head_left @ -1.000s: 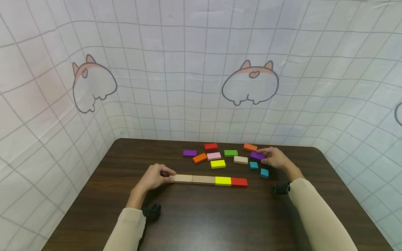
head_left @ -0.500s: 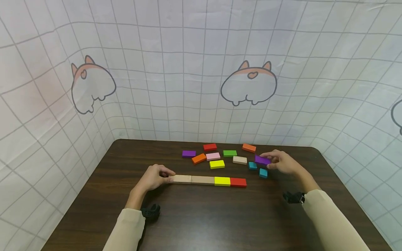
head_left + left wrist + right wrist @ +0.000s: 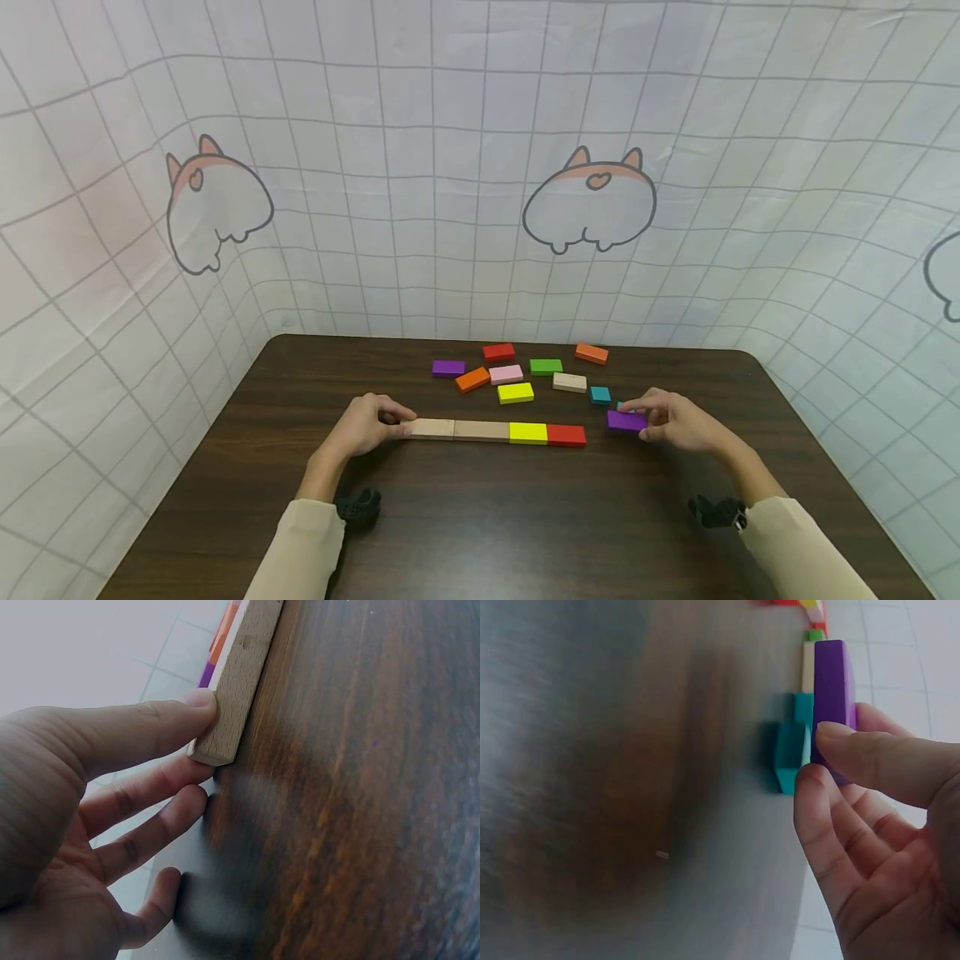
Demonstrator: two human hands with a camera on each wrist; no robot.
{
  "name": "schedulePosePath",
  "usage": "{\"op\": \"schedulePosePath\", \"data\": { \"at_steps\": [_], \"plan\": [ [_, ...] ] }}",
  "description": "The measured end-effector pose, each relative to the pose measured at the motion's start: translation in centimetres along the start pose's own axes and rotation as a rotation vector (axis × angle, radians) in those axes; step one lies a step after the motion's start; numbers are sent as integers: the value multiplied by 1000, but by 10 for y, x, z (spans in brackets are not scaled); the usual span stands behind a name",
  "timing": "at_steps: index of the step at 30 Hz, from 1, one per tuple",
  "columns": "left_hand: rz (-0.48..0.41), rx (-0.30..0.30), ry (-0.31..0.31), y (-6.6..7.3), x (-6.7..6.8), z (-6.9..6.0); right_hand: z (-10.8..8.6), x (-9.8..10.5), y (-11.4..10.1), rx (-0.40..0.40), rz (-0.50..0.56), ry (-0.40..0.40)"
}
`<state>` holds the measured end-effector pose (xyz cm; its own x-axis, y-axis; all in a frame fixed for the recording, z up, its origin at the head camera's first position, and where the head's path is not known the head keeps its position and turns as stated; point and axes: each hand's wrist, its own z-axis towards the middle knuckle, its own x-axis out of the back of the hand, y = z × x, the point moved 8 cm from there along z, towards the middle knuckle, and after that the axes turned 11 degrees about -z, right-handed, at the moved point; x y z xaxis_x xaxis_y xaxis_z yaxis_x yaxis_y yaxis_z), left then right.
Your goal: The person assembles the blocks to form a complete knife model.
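My left hand [image 3: 365,427] pinches the left end of a plain wooden block [image 3: 432,428]; in the left wrist view the thumb lies on its side face. That block begins a straight row on the table, followed by a longer-looking plain block [image 3: 482,430], a yellow block [image 3: 528,433] and a red block [image 3: 566,435] at the right end. To the right of the row, my right hand [image 3: 678,422] holds a purple block [image 3: 625,422] between thumb and fingers. The right wrist view shows this purple block raised off the table, partly in front of a teal block [image 3: 791,754].
Behind the row lie several loose blocks, among them a second purple block [image 3: 448,368], a pink block [image 3: 506,374], a green block [image 3: 546,367] and a small teal block [image 3: 600,396]. A white gridded curtain [image 3: 405,208] surrounds the dark wooden table [image 3: 480,517].
My right hand has taken the purple block from beside the orange one and carried it toward the front, near the row's right end. My left hand stays on the wooden block.
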<state>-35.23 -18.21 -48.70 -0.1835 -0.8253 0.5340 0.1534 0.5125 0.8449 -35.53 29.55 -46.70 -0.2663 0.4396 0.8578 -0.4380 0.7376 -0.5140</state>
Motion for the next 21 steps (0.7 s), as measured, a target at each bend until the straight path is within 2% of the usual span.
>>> {"op": "schedulePosePath", "data": {
  "at_steps": [8,13,21],
  "plan": [
    [3,0,4,0,0,0,-7,-20,-4,36,16,-42],
    [1,9,7,0,0,-1,-6,-24,-6,34,26,-49],
    [0,10,1,1,0,-1,-1,-28,-10,25,-15,-51]
  ]
}}
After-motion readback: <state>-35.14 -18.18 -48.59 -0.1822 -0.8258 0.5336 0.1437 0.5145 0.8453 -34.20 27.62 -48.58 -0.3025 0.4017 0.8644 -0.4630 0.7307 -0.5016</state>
